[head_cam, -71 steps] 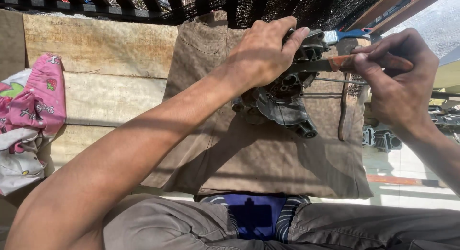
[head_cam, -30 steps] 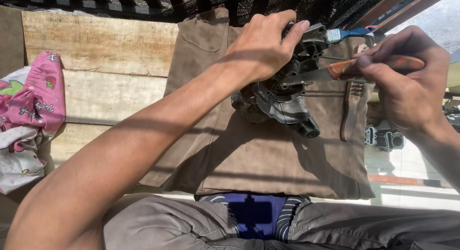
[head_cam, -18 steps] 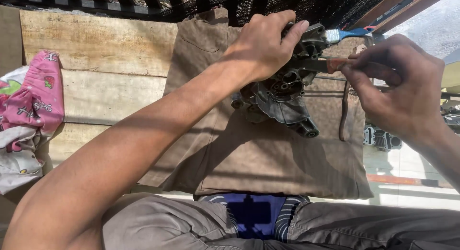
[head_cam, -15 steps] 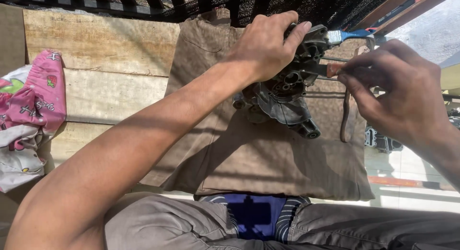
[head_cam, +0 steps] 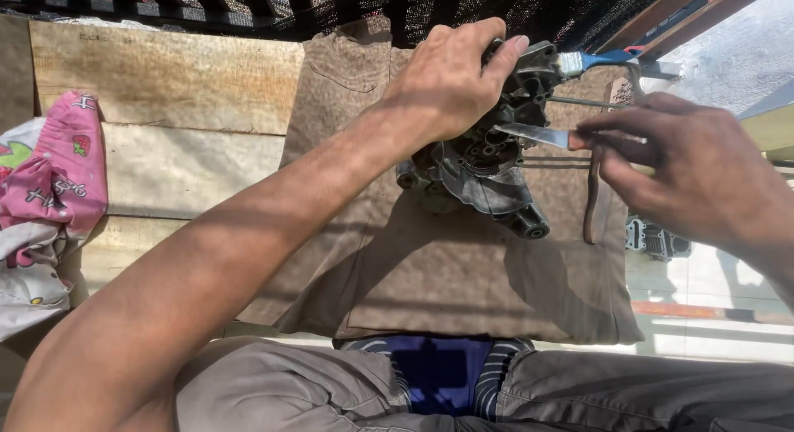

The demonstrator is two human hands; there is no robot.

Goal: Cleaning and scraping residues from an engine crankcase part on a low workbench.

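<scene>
My left hand (head_cam: 451, 80) grips the top of a dark grey metal engine casing (head_cam: 488, 171) that stands on a brown cloth (head_cam: 430, 266). My right hand (head_cam: 695, 171) holds a knife-like scraper (head_cam: 538, 136) with a thin metal blade and an orange-brown handle. Its blade tip rests against the casing's upper face, just under my left fingers.
The cloth lies over worn wooden planks (head_cam: 165, 126). A blue-handled paintbrush (head_cam: 591, 61) lies behind the casing. A pink patterned garment (head_cam: 50, 192) is bunched at the left. A small metal part (head_cam: 657, 240) sits at the right, off the cloth. My legs (head_cam: 331, 391) are at the bottom.
My right hand has shifted a little to the right and the blade has drawn along the casing. My left hand keeps its grip in the same place.
</scene>
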